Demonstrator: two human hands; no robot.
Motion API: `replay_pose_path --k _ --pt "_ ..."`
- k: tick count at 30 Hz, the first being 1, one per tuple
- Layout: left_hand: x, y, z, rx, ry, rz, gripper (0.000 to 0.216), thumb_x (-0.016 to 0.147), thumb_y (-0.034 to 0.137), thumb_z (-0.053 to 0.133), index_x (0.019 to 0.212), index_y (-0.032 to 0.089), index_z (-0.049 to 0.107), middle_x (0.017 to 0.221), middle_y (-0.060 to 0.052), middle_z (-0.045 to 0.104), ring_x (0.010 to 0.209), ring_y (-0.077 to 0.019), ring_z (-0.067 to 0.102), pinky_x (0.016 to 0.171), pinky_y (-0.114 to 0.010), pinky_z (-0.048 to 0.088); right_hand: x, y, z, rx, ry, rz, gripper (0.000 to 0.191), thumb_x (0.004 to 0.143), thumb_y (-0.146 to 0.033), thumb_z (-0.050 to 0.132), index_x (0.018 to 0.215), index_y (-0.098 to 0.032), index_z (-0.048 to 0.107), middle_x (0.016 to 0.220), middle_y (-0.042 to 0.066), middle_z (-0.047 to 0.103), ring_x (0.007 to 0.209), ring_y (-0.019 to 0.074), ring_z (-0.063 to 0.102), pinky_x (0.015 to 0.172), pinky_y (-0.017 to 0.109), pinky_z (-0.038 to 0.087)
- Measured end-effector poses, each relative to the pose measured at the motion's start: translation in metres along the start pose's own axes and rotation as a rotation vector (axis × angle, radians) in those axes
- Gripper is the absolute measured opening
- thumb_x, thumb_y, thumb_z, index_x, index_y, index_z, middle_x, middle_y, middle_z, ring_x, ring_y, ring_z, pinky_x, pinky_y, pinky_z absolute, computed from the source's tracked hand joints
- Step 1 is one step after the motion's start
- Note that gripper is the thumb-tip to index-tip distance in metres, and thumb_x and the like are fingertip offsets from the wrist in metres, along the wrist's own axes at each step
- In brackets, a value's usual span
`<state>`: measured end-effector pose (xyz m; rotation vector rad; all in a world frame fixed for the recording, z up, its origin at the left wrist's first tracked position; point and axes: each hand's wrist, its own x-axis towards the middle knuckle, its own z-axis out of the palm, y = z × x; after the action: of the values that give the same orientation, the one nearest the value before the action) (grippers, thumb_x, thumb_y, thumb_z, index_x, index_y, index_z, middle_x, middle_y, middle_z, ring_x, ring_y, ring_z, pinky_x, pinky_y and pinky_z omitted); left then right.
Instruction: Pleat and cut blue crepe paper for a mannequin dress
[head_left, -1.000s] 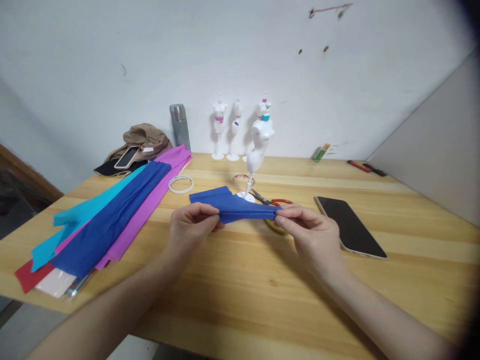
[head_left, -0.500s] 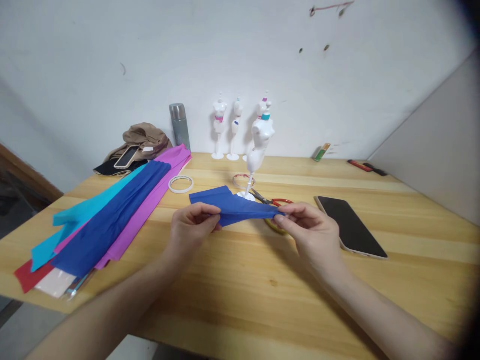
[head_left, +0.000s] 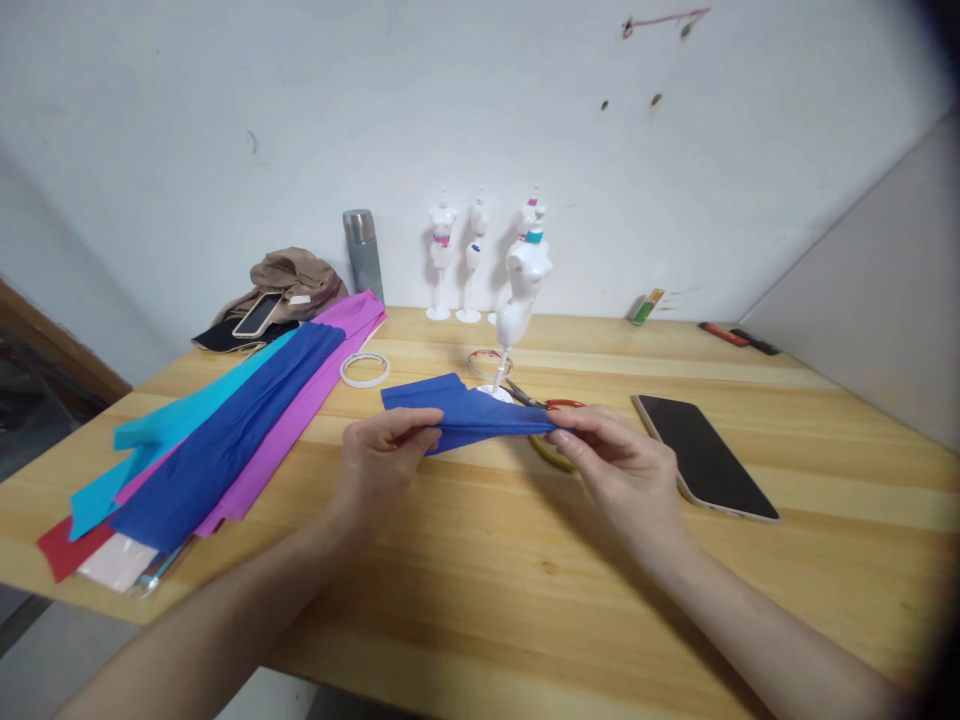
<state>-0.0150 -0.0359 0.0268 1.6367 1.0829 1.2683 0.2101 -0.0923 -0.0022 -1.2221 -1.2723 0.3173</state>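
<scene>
A piece of dark blue fabric (head_left: 480,412) is stretched between my two hands above the wooden table, folded along its near edge. My left hand (head_left: 390,455) pinches it near the middle, thumb and fingers together. At the narrow right end, my right hand (head_left: 619,460) pinches the tip. Right behind the fabric stands a white miniature dress form (head_left: 521,290) with a teal band at its neck; the fabric hides part of its base. Scissors (head_left: 555,457) with red and yellow handles lie partly hidden behind the fabric and my right hand.
Several smaller dress forms (head_left: 441,250) stand by the wall beside a thermos (head_left: 364,255). Coloured fabric strips (head_left: 232,440) cover the left side, near a brown cloth bundle (head_left: 296,275). Two tape rolls (head_left: 365,370) lie mid-table. A tablet (head_left: 705,455) lies right; a cutter (head_left: 724,335) lies farther back.
Both hands keep their pinch on the blue fabric. My left thumb and fingertips have shifted slightly along the folded edge. The whole view has moved a little.
</scene>
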Motion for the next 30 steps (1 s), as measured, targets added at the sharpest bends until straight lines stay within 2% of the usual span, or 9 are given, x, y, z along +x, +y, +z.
replay_pose_path --k 3,10,14,20,23,30 --pt "0.000 0.000 -0.001 0.037 -0.017 0.035 0.014 0.075 0.021 0.067 0.084 0.023 0.077 0.067 0.001 0.072 0.060 -0.0138 0.064 0.060 -0.025 0.052 0.000 0.004 0.000 -0.037 -0.016 -0.019 0.010 0.081 -0.029 0.067 0.087 -0.027 0.074 0.089 0.005 0.069 0.087 0.0227 0.063 0.074 0.040 0.052" --pt "-0.003 -0.002 0.000 0.090 0.023 0.067 0.013 0.078 0.023 0.064 0.080 0.023 0.076 0.071 0.001 0.072 0.061 -0.0131 0.064 0.060 -0.024 0.051 -0.002 0.008 0.000 -0.093 -0.042 -0.047 0.009 0.083 -0.027 0.064 0.088 -0.025 0.071 0.090 0.005 0.069 0.089 0.0220 0.063 0.077 0.038 0.051" --pt "-0.003 0.003 0.001 0.050 0.023 -0.022 0.010 0.075 0.024 0.065 0.077 0.021 0.075 0.063 0.001 0.069 0.058 -0.0137 0.065 0.057 -0.023 0.050 -0.003 0.007 0.000 -0.048 -0.026 0.057 0.010 0.081 -0.031 0.066 0.084 -0.022 0.068 0.085 0.005 0.069 0.077 0.0192 0.064 0.072 0.036 0.051" --pt "0.000 0.008 0.005 -0.162 -0.003 -0.206 0.009 0.065 0.023 0.070 0.070 0.017 0.068 0.054 0.000 0.067 0.052 -0.0148 0.065 0.051 -0.023 0.049 0.001 -0.004 0.004 0.135 -0.027 0.160 0.015 0.075 -0.033 0.070 0.073 -0.020 0.062 0.070 0.003 0.067 0.063 0.0161 0.063 0.059 0.029 0.051" --pt "0.000 0.005 0.007 -0.220 0.013 -0.199 0.010 0.061 0.024 0.070 0.066 0.017 0.065 0.052 0.000 0.066 0.049 -0.0146 0.064 0.050 -0.024 0.049 0.001 -0.009 0.005 0.204 -0.034 0.172 0.018 0.074 -0.032 0.072 0.068 -0.021 0.060 0.068 0.002 0.066 0.061 0.0156 0.063 0.058 0.029 0.052" --pt "-0.002 0.013 0.006 -0.233 0.037 -0.165 0.009 0.060 0.023 0.070 0.064 0.017 0.064 0.057 0.001 0.066 0.053 -0.0145 0.064 0.054 -0.025 0.051 -0.001 -0.007 0.004 0.160 -0.011 0.100 0.016 0.074 -0.030 0.072 0.068 -0.021 0.061 0.068 0.002 0.063 0.062 0.0161 0.061 0.058 0.030 0.051"
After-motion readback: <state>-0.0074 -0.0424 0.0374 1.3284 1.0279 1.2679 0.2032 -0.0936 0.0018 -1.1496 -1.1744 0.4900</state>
